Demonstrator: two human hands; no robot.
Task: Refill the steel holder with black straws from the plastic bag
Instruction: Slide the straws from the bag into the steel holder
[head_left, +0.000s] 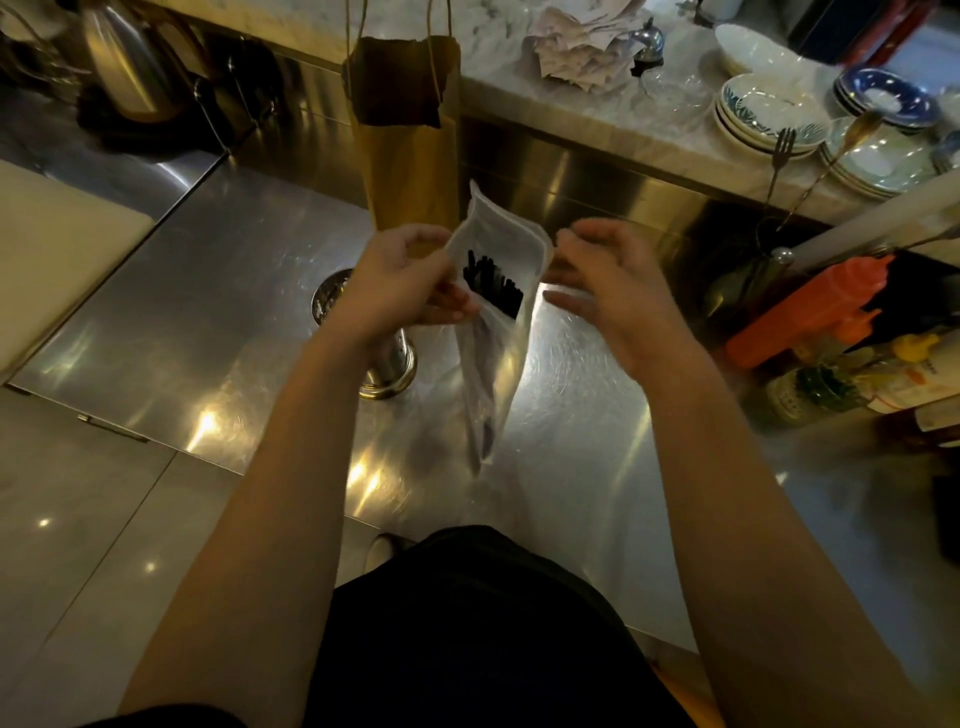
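Observation:
A clear plastic bag (498, 332) hangs over the steel counter with its open mouth facing up. A bunch of black straws (491, 283) shows inside it near the top. My left hand (402, 283) pinches the bag's left edge just below the mouth. Just right of the bag hovers my right hand (605, 291), blurred, its fingers apart and empty, almost at the bag's right edge. The steel holder (389, 358) stands on the counter under my left wrist, which hides most of it; its rim (327, 299) and base show.
A brown paper bag (410, 135) stands right behind the plastic bag. Stacked plates and forks (779, 119) sit on the marble ledge at the back right. An orange squeeze bottle (810, 312) and jars crowd the right side. Kettles (130, 62) stand back left.

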